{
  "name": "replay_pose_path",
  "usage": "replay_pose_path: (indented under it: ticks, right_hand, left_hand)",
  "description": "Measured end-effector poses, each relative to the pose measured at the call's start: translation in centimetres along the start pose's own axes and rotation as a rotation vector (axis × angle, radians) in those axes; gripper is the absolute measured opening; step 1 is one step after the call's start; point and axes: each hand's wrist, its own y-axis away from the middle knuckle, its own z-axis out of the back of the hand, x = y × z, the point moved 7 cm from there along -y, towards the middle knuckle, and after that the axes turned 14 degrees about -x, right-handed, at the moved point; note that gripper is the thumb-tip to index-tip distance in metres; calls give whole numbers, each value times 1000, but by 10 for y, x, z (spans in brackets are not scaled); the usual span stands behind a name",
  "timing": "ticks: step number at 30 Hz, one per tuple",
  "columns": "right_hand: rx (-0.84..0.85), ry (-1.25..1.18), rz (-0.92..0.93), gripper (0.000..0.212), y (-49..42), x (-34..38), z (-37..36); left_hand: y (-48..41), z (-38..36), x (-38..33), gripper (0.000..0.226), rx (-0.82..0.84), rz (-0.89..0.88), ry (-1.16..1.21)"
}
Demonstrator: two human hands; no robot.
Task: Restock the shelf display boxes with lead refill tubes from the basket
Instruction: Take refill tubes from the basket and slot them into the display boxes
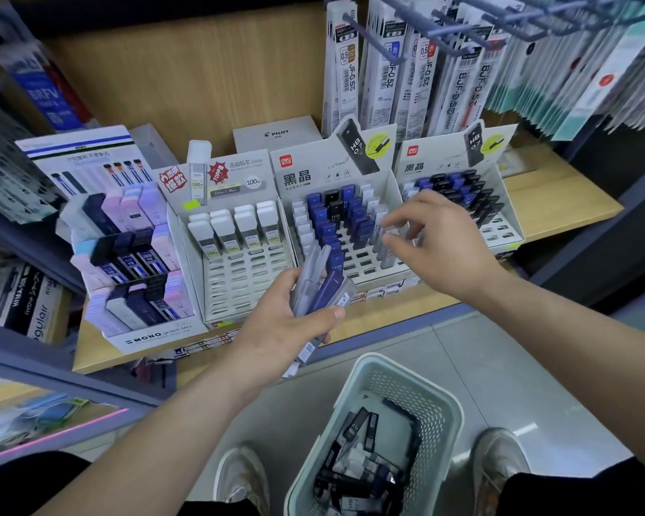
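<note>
Head view: left hand (287, 322) gripped a bundle of lead refill tubes (319, 281). Right hand (440, 240) hovered half-curled over the middle display box (306, 176); I could not tell whether it pinched a tube. I judged tubes should seat upright in empty slots. Spares lay in the basket (444, 404). Legible: "HB 0.7", PILOT box (276, 135), "MONO graph MG" box (157, 335).

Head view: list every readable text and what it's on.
"PILOT": grey box at the back.
"MONO graph MG": leftmost display box.
"黑晶": middle display box header.
"HB 0.7": black tube in it.
"100": white-cap tube display box header.
"JF-0.5", "BJF-0.5": hanging refill packs.
"BRFV": blue pack.
Price tags, small print: too blurred.
</note>
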Motion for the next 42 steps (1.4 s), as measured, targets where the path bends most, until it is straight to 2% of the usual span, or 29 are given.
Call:
replay_pose_path:
  ticks: [3, 5, 8, 11, 16, 18, 22, 27, 32, 38, 42]
  right_hand:
    - [218, -342, -204, 8, 17, 28, -14]
    - [355, -463, -272, 10, 30, 40, -26]
    - [440, -578, -360, 16, 39, 41, -31]
    - [429, -624, -408, 25, 40, 36, -26]
    - [331, -633, -422, 4, 36, 22, -13]
    - [294, -639, -445, 10, 34, 15, -7]
    - [267, -683, -505, 9, 37, 3, 1]
    - [279, -750, -568, 7, 45, -1, 3]
    - [296, -702, -547, 23, 51, -1, 2]
    - [476, -669, -518, 30, 65, 10, -7]
    - [464, -671, -522, 19, 68, 15, -13]
  left_hand:
    - [-2, -4, -2, 39, -1, 6, 48]
    - [-2, -7, -4, 38, -2, 10, 73]
    - [-2, -12, -6, 37, 2, 16, 96]
    - [0, -15, -8, 36, 2, 29, 140]
    - [-4, -14, -7, 24, -46, 35, 105]
    - [-5, -14, -5, 24, -53, 46, 113]
    - [-8, -12, -4, 26, -85, 46, 120]
    - [-11, -8, -11, 28, -127, 9, 144]
    - [-12, -4, -17, 37, -173, -56, 130]
    - [-13, -3, -24, 43, -225, -119, 124]
    - [-12, -7, -25, 44, -200, -141, 81]
